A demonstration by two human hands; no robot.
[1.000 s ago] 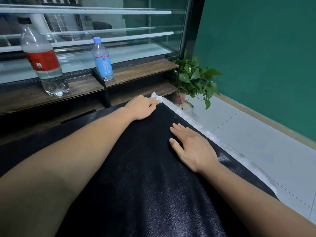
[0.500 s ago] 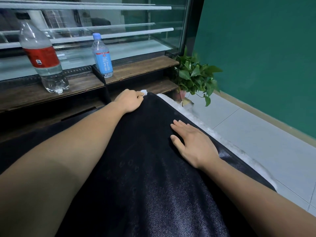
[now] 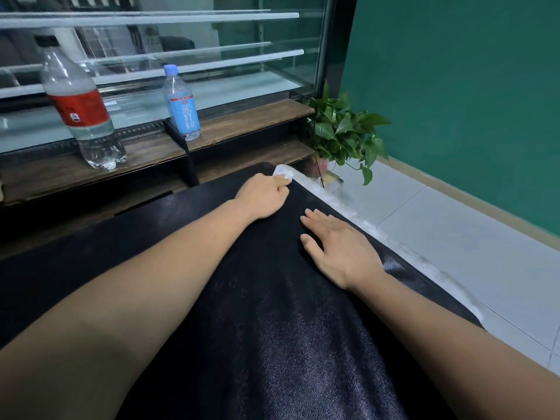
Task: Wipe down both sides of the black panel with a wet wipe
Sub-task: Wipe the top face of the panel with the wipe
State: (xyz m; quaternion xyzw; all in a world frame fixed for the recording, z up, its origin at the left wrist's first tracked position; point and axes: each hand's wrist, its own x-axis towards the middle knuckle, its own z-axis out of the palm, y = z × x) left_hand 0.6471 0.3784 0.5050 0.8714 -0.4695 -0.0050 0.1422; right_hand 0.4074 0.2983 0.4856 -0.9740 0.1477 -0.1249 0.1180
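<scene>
In the head view I have the left hand (image 3: 263, 197) reaching far forward. Its fingers are curled down over a crumpled white wipe (image 3: 283, 172), which pokes out past the knuckles. The hand presses that wipe on the black panel (image 3: 272, 344) at its far right corner.

The right hand (image 3: 342, 248) lies nearer to me and just right of the left, apart from it. It is palm down with the fingers straight and close together and the thumb spread. It holds nothing and rests flat on the panel.

The panel runs under both forearms from the bottom of the frame up to the left hand. Its grainy surface shines below the right wrist. I cannot see its underside.

Along the panel's edge, just right of the right hand, I see a pale frosted strip (image 3: 378, 234). Beyond that are white tiles (image 3: 454, 253) meeting a green wall (image 3: 454, 86). Beyond the left hand's fingertips and a little to the right stands a leafy plant (image 3: 342, 131); its pot is blurred.

Ahead and left of the left hand, a wooden shelf (image 3: 242, 122) carries two upright bottles. A blue bottle (image 3: 181, 107) is nearer the hand and a larger red bottle (image 3: 80, 107) is further left, the two well apart. Behind them stands a glass case (image 3: 181, 56) with white shelves.
</scene>
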